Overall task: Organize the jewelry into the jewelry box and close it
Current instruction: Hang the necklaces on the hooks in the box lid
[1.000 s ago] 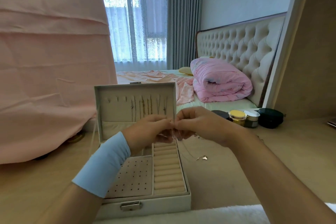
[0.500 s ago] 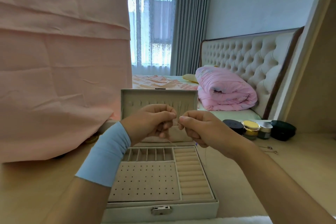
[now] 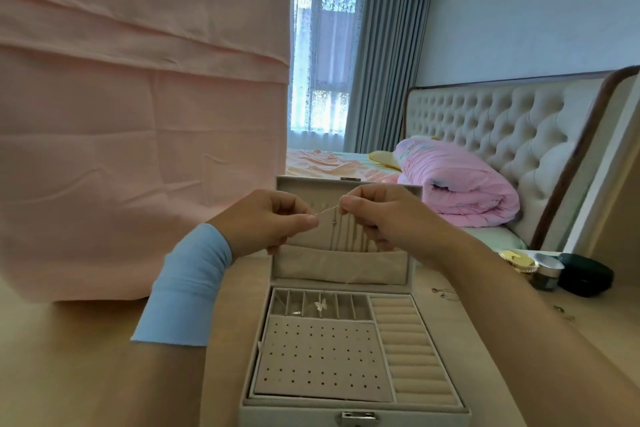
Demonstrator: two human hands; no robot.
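Silvery and hair-thin, a beaded necklace chain is stretched taut between both hands, just in front of the raised lid of the open pale-grey leatherette jewelry box. The left hand, with a light-blue fabric band on its wrist, pinches one end between thumb and forefinger, and its other fingers are curled under. The right hand pinches the other end in the same way. The rest of the chain is too fine to follow.

Several other chains hang down the lid's beige velvet lining into a gathered pocket. The hooks they hang from are mostly hidden behind the hands. In the base, one of the small back compartments holds a white butterfly-shaped piece. In front of it lies a perforated earring panel, with a column of padded ring rolls to its right.

The step in hand looks like hanging this necklace inside the lid. The next move probably calls for carrying the taut span to a free hook and slipping it over. The slack should then drop into the pocket without snagging the neighbouring chains. A few small loose pieces lie on the light wooden tabletop to the right of the box, so sorting seems unfinished and closing comes later.
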